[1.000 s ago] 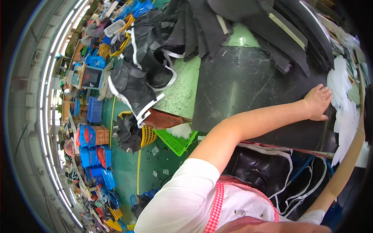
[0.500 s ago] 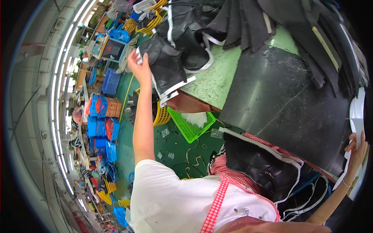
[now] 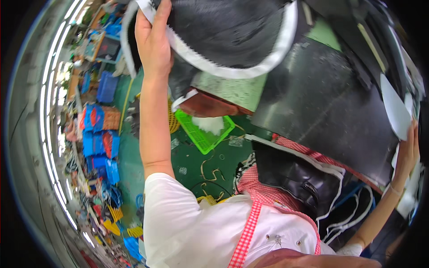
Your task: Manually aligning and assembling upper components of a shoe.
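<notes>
the green floor spreads out below and to the left, with blue crates stacked toward the far left. the table, pale green on top, fills much of the upper right, and a broad dark mat lies over most of what shows of it. at the top of the view, raised in front of the table's left part, is a large black panel with a curved white border. the left hand grips this panel by the border at its left side, thumb on the near face and fingers round the back. a glossy black piece with a pale edge sits between the table's near side and the person's body, against a red-and-white checked apron. dark strips lie across the far right part of the table. down on the floor, near the table's left corner, stands a bright green basket (some white scraps are in it). on the right, a smooth white piece slants over the mat's edge. the right hand is at its lower tip; the fingers seem closed on it, though the view is bent and soft there. a thin band circles the right wrist.
</notes>
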Motion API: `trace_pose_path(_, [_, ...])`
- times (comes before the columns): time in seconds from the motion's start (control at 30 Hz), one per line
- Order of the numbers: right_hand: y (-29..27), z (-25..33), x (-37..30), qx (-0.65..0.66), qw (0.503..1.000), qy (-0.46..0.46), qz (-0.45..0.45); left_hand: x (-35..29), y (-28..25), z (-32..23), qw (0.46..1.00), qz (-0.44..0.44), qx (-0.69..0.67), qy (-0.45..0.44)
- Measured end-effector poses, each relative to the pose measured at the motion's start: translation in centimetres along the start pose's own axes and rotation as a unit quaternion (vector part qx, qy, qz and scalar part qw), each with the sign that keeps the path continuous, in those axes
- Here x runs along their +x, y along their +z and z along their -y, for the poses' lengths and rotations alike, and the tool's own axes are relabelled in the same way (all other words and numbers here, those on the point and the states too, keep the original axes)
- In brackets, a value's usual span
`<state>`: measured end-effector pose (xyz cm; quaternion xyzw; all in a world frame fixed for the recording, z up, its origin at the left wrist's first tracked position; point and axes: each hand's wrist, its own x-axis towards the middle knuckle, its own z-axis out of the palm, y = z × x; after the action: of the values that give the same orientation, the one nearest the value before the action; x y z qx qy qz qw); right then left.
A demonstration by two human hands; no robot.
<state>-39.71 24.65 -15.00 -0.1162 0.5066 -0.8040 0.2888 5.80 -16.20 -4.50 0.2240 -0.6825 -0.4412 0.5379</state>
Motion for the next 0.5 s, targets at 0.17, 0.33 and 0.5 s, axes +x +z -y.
trace_pose_path(0.17, [2.7,-0.8,-1.9,-0.133,0.983,-0.117,0.046,-6.2,12.8,5.7,0.984,0.122,-0.111,-0.072])
trace_pose_path(0.33, [6.6,-1.2,-4.8,-0.210,0.970,-0.113,0.055,-12.3,13.7,9.8,0.937,0.269,0.119,-0.186])
trace_pose_path(0.5, [10.9,-5.2,-6.6,-0.335,0.910,-0.086,0.230,-13.7,11.3,5.7,0.977,0.083,0.195,-0.025])
